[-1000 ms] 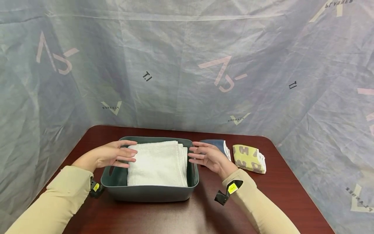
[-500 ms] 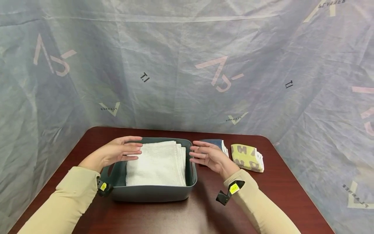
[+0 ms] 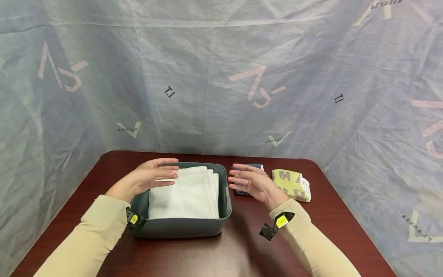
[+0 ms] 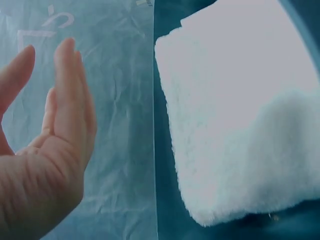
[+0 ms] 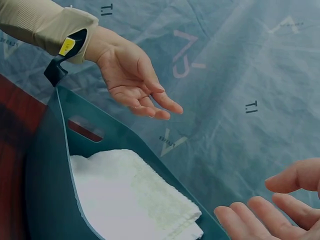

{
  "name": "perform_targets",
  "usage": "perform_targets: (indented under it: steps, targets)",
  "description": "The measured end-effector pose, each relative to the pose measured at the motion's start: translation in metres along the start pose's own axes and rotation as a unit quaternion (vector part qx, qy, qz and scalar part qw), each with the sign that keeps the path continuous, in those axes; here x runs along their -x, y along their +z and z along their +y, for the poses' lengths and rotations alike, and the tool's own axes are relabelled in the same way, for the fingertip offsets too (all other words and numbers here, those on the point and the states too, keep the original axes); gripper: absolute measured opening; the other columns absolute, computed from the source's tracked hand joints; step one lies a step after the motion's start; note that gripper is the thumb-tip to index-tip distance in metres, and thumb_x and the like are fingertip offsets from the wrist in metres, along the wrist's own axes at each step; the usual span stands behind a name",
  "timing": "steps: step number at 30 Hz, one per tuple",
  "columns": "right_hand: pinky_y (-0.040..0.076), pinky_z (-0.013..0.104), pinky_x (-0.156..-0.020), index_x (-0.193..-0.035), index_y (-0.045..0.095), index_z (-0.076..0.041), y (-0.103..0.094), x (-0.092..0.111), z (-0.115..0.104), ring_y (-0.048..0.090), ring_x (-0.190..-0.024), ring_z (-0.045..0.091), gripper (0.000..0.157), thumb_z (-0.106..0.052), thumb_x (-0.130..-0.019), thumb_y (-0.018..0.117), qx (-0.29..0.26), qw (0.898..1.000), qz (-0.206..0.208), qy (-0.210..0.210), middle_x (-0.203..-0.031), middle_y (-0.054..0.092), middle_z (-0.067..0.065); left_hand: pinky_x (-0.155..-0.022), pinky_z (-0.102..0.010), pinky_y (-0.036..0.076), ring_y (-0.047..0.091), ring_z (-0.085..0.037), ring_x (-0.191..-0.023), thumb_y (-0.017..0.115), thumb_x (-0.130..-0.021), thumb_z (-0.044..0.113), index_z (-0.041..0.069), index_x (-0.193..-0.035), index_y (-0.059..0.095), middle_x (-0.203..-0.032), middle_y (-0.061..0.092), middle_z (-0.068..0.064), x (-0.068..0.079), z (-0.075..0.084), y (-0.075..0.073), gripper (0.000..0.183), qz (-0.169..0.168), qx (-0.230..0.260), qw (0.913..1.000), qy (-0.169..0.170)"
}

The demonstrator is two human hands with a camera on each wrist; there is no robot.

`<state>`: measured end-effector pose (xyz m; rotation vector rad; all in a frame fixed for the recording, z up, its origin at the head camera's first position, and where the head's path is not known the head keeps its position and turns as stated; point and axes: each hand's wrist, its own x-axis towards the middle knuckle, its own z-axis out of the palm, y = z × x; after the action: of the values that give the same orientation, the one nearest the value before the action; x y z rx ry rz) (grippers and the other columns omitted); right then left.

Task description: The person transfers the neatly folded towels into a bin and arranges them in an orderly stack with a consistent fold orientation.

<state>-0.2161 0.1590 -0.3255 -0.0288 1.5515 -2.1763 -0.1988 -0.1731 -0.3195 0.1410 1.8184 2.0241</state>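
While a folded white towel (image 3: 185, 194) lies flat in the teal bin (image 3: 180, 227), both hands, left (image 3: 152, 177) and right (image 3: 250, 184), hover spread and empty above the surface (image 3: 225, 254).

Open air above the white towel (image 3: 185, 192); bin walls (image 3: 180, 227) block the sides, folded cloths (image 3: 290, 184) crowd the right.

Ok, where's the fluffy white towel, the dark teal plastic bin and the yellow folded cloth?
fluffy white towel (image 3: 187, 194), head view, middle of its top.
dark teal plastic bin (image 3: 180, 227), head view, near wall.
yellow folded cloth (image 3: 288, 183), head view, its top face.
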Motion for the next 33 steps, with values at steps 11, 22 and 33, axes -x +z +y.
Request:
perform_targets:
  steps: [11,22,33]
  targets:
    - [0.045,0.045,-0.090,-0.141,0.033,0.000,-0.009,0.005,-0.004,0.048,-0.117,0.036,0.054,0.007,-0.089,0.047,-0.007,1.000,0.014,0.000,-0.136,0.038,0.026,-0.090,-0.041,0.046,0.061,-0.020,-0.100,0.063,-0.087,0.005,-0.001,-0.141,0.032,-0.127,0.048,-0.013,-0.011,0.002,0.019,0.062,0.000,0.004,1.0000,0.001]
    - [0.046,0.044,-0.088,-0.141,0.033,0.000,-0.015,0.006,-0.006,0.052,-0.113,0.034,0.055,0.007,-0.089,0.046,0.001,1.000,0.022,-0.006,-0.135,0.038,0.026,-0.088,-0.040,0.047,0.060,-0.022,-0.101,0.063,-0.087,0.004,0.000,-0.139,0.036,-0.127,0.048,-0.015,-0.020,0.002,0.032,0.059,0.016,0.007,0.9998,0.004]
    - [0.045,0.046,-0.089,-0.140,0.035,0.001,-0.020,0.009,-0.008,0.055,-0.109,0.032,0.053,0.008,-0.089,0.046,0.003,0.999,0.033,-0.012,-0.137,0.036,0.028,-0.087,-0.040,0.048,0.060,-0.023,-0.102,0.064,-0.086,0.002,0.001,-0.138,0.039,-0.128,0.047,-0.016,-0.025,0.004,0.043,0.057,0.018,0.009,0.9998,0.002]
